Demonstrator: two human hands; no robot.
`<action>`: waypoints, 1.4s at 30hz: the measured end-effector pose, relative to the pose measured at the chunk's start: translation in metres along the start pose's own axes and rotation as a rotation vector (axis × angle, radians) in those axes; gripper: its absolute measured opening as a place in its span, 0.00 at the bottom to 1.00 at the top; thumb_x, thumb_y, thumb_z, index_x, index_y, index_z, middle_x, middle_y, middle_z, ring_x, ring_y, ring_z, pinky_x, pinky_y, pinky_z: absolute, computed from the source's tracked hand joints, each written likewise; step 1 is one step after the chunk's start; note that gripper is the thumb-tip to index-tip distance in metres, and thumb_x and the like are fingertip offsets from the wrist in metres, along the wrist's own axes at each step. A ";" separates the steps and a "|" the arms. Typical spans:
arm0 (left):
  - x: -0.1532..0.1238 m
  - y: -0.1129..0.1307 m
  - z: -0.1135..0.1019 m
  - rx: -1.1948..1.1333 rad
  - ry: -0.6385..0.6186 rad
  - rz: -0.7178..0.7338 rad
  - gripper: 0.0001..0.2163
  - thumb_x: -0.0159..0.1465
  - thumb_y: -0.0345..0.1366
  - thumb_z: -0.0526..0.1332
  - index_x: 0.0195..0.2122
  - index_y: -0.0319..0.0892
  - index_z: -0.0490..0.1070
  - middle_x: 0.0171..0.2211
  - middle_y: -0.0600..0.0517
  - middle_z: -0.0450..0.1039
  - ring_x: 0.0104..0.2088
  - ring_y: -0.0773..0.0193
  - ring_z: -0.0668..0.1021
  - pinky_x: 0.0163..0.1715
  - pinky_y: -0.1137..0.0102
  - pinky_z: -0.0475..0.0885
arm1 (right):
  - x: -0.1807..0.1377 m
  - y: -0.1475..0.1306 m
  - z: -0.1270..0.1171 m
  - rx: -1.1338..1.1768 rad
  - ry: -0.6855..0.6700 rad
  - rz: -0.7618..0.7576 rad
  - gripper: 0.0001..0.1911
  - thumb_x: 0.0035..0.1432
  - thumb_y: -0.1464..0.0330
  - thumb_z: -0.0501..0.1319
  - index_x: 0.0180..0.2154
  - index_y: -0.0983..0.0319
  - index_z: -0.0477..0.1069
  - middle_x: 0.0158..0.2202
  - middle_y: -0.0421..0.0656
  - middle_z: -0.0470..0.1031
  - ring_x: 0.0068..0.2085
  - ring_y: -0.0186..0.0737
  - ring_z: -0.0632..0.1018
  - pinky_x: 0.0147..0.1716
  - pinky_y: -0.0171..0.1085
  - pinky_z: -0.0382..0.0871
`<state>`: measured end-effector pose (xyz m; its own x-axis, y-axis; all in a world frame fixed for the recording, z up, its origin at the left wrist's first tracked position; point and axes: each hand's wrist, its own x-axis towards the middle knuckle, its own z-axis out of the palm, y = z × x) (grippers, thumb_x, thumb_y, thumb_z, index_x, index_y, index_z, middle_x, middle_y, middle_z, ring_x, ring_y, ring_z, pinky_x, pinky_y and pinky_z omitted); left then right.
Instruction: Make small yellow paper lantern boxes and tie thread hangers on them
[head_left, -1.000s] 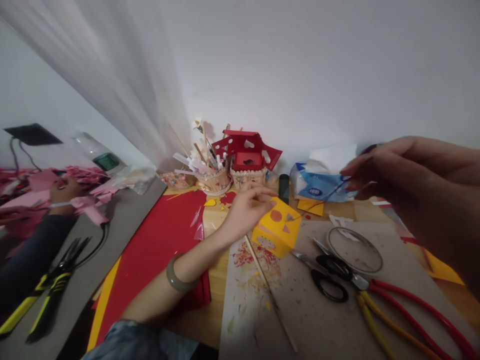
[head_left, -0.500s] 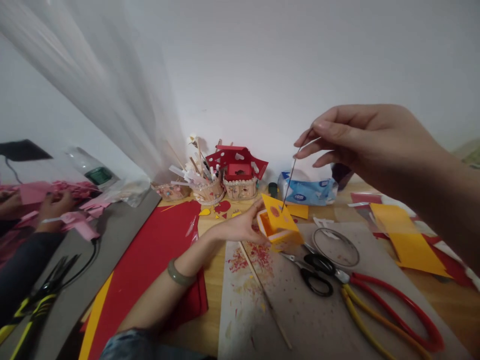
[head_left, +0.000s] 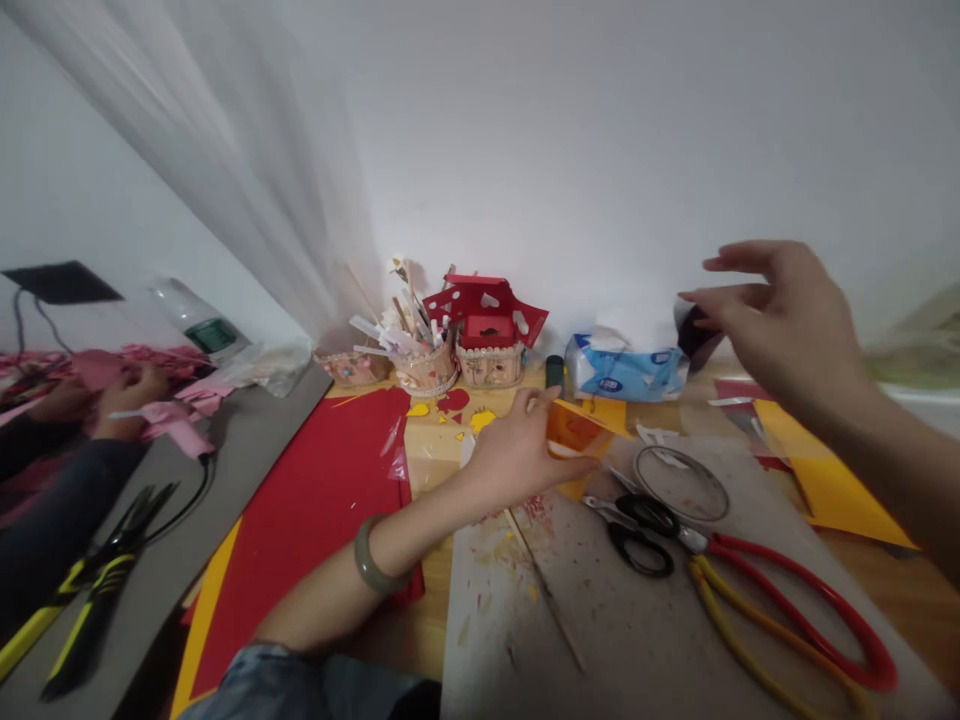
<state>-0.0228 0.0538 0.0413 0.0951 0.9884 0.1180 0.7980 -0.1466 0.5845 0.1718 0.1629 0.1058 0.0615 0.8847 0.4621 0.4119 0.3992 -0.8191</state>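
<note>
My left hand (head_left: 517, 440), a bangle on its wrist, is closed around a small yellow paper box (head_left: 574, 430) above the grey board. The box tilts, with its inside partly showing; the hand hides its left side. To the right, my right hand (head_left: 780, 310) is raised in the air with fingers apart, and no thin wire shows in it. Below the box lie black-handled scissors (head_left: 641, 535), large cutters with red and yellow handles (head_left: 802, 590) and a coil of wire (head_left: 682, 483). A thin wooden stick (head_left: 547, 595) rests on the board.
Behind stand a blue tissue pack (head_left: 626, 372), a red paper box (head_left: 487, 325) and a cup of sticks and pens (head_left: 426, 368). Red sheets (head_left: 322, 510) lie left, yellow paper (head_left: 847, 490) right. At far left, a co-worker's hands (head_left: 124, 400) work near a pink glue gun (head_left: 176, 428).
My right hand has moved right, away from the box; the thin wire it held no longer shows in its fingers. My left hand has turned the box, so its spotted face no longer shows.
</note>
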 end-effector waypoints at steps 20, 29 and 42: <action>-0.021 -0.030 -0.009 -0.327 0.106 -0.129 0.18 0.65 0.44 0.52 0.53 0.42 0.62 0.45 0.47 0.73 0.34 0.62 0.78 0.38 0.65 0.71 | -0.077 0.039 0.037 0.144 -0.503 -0.008 0.11 0.57 0.59 0.57 0.32 0.59 0.72 0.33 0.41 0.78 0.34 0.41 0.79 0.36 0.41 0.74; -0.022 -0.037 -0.004 -0.329 0.068 -0.121 0.11 0.60 0.40 0.58 0.41 0.41 0.72 0.34 0.50 0.75 0.26 0.66 0.74 0.24 0.73 0.66 | -0.084 0.035 0.036 0.089 -0.489 -0.037 0.12 0.54 0.57 0.60 0.33 0.58 0.73 0.34 0.43 0.77 0.36 0.44 0.76 0.35 0.42 0.70; -0.020 -0.043 0.003 -0.639 0.111 -0.231 0.09 0.56 0.37 0.61 0.34 0.43 0.62 0.30 0.57 0.67 0.21 0.73 0.68 0.20 0.76 0.62 | -0.108 0.037 0.018 -0.048 -0.884 -0.257 0.14 0.53 0.60 0.61 0.42 0.58 0.73 0.25 0.40 0.73 0.24 0.37 0.73 0.22 0.36 0.67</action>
<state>-0.0566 0.0408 0.0114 -0.1243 0.9922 -0.0052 0.2801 0.0401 0.9591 0.1640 0.0863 0.0198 -0.7462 0.6399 0.1838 0.3554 0.6163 -0.7027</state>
